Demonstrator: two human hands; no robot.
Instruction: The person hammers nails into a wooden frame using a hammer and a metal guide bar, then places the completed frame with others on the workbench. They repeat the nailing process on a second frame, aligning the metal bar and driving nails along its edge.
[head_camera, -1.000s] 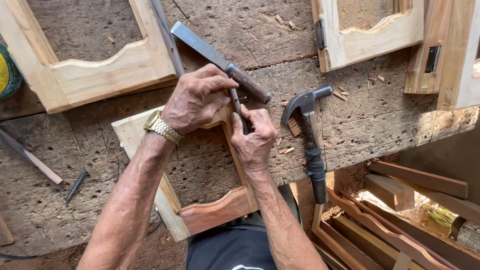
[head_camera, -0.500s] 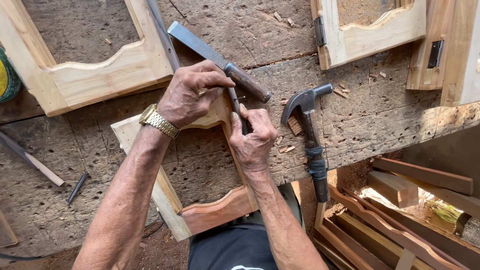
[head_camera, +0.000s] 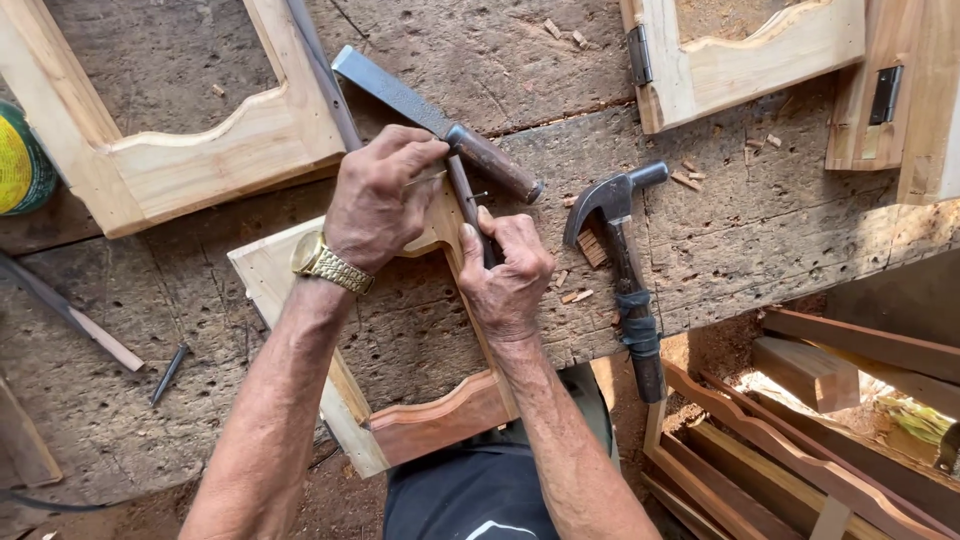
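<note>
Little has changed: your left hand still presses the small wooden frame, your right hand still pinches a dark thin tool at its far-right corner. Claw hammer lies just right; the bench edge drops off beyond.

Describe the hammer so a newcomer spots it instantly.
On the worn workbench, look just right of the person's right hand. The claw hammer lies there untouched, dark metal head up, handle toward the bench edge. Black tape around its handle sets it apart.
</note>
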